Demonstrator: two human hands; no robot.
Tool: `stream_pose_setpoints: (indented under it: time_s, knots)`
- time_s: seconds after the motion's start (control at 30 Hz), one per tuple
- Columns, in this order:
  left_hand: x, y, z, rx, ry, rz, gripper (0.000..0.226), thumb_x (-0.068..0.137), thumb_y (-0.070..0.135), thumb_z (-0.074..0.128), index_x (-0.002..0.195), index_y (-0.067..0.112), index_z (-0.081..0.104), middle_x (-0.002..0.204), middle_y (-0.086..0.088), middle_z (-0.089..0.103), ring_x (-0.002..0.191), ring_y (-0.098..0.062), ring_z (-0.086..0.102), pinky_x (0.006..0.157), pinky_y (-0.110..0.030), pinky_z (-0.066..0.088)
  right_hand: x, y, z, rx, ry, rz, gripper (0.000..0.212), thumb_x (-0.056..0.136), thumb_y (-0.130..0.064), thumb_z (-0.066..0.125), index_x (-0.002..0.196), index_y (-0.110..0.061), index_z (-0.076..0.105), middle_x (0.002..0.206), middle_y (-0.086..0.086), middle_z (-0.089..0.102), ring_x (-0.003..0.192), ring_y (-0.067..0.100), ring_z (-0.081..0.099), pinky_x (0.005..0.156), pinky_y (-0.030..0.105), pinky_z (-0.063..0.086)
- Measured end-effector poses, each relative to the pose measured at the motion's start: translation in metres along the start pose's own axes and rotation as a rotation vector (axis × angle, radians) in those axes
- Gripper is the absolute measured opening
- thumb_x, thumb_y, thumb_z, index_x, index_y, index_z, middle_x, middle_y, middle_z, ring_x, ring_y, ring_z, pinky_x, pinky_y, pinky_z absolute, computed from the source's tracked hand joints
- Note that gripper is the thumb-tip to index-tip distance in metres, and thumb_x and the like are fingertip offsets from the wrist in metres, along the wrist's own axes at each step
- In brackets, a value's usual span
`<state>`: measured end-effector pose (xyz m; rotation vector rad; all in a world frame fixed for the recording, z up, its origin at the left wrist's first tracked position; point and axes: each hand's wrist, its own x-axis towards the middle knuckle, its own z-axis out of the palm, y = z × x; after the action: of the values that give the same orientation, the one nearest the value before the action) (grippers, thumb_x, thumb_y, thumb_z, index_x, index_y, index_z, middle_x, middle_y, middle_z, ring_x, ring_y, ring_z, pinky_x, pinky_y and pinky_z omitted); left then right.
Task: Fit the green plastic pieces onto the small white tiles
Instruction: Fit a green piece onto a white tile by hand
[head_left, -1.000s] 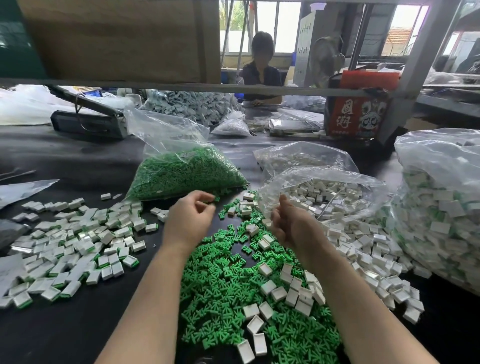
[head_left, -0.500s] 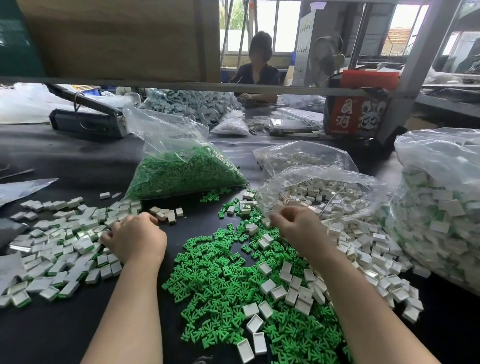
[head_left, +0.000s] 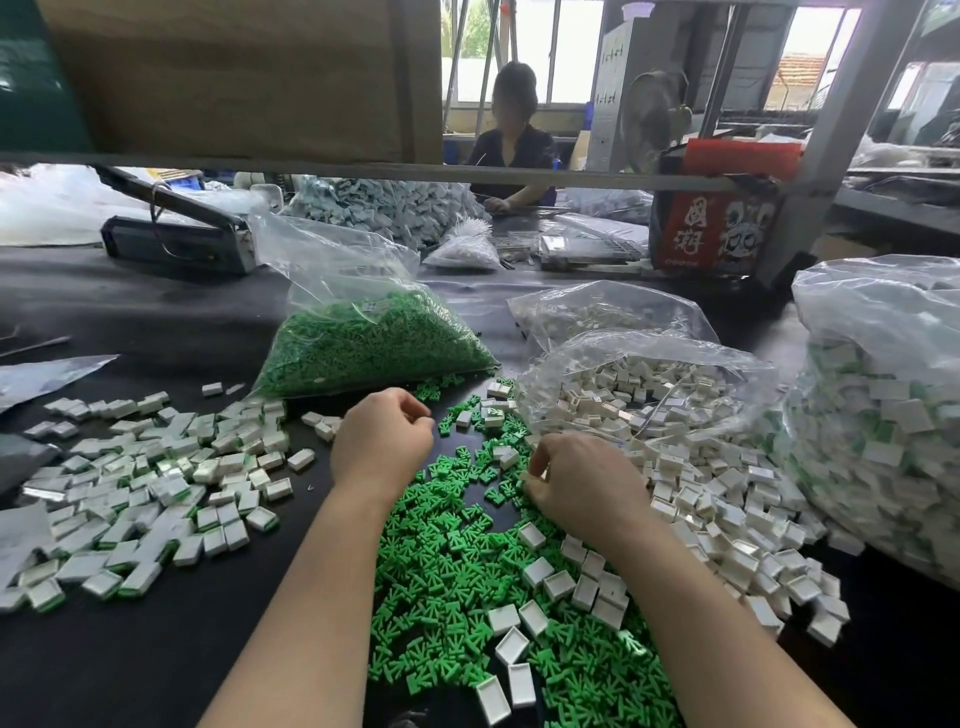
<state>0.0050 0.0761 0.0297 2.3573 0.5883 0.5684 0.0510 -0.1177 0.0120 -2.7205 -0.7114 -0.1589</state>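
Since half a second ago, left hand (head_left: 382, 441) has swung from the finished pile at frame left back toward centre, now above the upper edge of the loose green plastic pieces (head_left: 457, 582). Its fingers are curled inward, back of hand to camera; cannot tell whether they hold anything. Right hand (head_left: 584, 483) has dropped slightly lower, at the seam between green scatter and white heap. Its fingers are bent down into the parts, tips seeming to pinch a small white piece; the grip is partly hidden.

Green pieces spread across the dark surface (head_left: 156, 665) from centre to bottom of frame, with small white tiles (head_left: 587, 587) scattered on top. More white tiles spill from an open clear bag (head_left: 644, 384) at centre right. Fitted tiles (head_left: 156, 488), white with green edges, lie in a loose pile at left. Sealed bag of green pieces (head_left: 363, 343) sits just above the left hand. Large bag of fitted tiles (head_left: 883, 415) fills the right edge. Another person (head_left: 511, 140) sits at upper centre, beyond the shelf rail.
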Motion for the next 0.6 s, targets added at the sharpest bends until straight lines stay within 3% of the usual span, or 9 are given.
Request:
stream_pose_setpoints:
  time_s: [0.1, 0.23, 0.3, 0.47, 0.53, 0.6]
  knots:
    - [-0.003, 0.013, 0.008, -0.243, -0.150, -0.045, 0.008, 0.088, 0.022, 0.069, 0.080, 0.021, 0.069, 0.074, 0.003, 0.069, 0.064, -0.012, 0.062, 0.055, -0.024, 0.046, 0.000, 0.003, 0.000, 0.114, 0.065, 0.032, 0.014, 0.091, -0.031, 0.063, 0.094, -0.018, 0.066, 0.088, -0.003, 0.068, 0.082, 0.014, 0.064, 0.077, 0.033, 0.058]
    - [-0.011, 0.028, 0.020, -0.565, -0.426, -0.137, 0.015, 0.091, 0.024, 0.069, 0.087, 0.010, 0.068, 0.081, -0.007, 0.074, 0.065, -0.012, 0.067, 0.055, -0.022, 0.051, -0.001, 0.000, -0.007, 0.429, 0.239, 0.057, 0.013, 0.084, -0.029, 0.075, 0.089, -0.017, 0.072, 0.080, -0.006, 0.071, 0.072, 0.007, 0.066, 0.069, 0.025, 0.057]
    - [-0.016, 0.034, 0.027, -0.696, -0.483, -0.152, 0.016, 0.090, 0.023, 0.070, 0.089, 0.008, 0.069, 0.078, -0.007, 0.074, 0.065, -0.013, 0.069, 0.056, -0.022, 0.053, -0.002, -0.004, -0.009, 0.499, 0.290, 0.037, 0.011, 0.081, -0.026, 0.078, 0.085, -0.018, 0.072, 0.077, -0.007, 0.071, 0.068, 0.004, 0.065, 0.066, 0.023, 0.056]
    - [-0.018, 0.037, 0.030, -0.840, -0.400, -0.114, 0.003, 0.086, 0.008, 0.072, 0.084, 0.010, 0.074, 0.073, -0.006, 0.074, 0.063, -0.013, 0.068, 0.055, -0.021, 0.053, -0.001, -0.009, -0.008, 0.613, 0.300, 0.008, 0.014, 0.080, -0.023, 0.079, 0.089, -0.015, 0.072, 0.079, -0.003, 0.073, 0.067, 0.004, 0.067, 0.062, 0.016, 0.055]
    - [-0.015, 0.033, 0.026, -0.858, -0.338, -0.119, 0.004, 0.088, 0.007, 0.070, 0.086, 0.009, 0.073, 0.073, -0.007, 0.074, 0.062, -0.015, 0.070, 0.053, -0.022, 0.053, -0.001, -0.008, -0.008, 0.660, 0.232, 0.026, 0.013, 0.080, -0.023, 0.079, 0.088, -0.019, 0.069, 0.077, -0.003, 0.071, 0.067, 0.008, 0.068, 0.065, 0.026, 0.059]
    - [-0.011, 0.027, 0.021, -0.849, -0.270, -0.125, 0.005, 0.089, 0.008, 0.069, 0.092, 0.007, 0.072, 0.077, -0.009, 0.074, 0.065, -0.018, 0.072, 0.053, -0.024, 0.054, -0.001, -0.008, -0.004, 0.547, 0.128, 0.005, 0.007, 0.082, -0.021, 0.077, 0.085, -0.022, 0.071, 0.079, -0.004, 0.072, 0.069, 0.008, 0.067, 0.071, 0.033, 0.059]
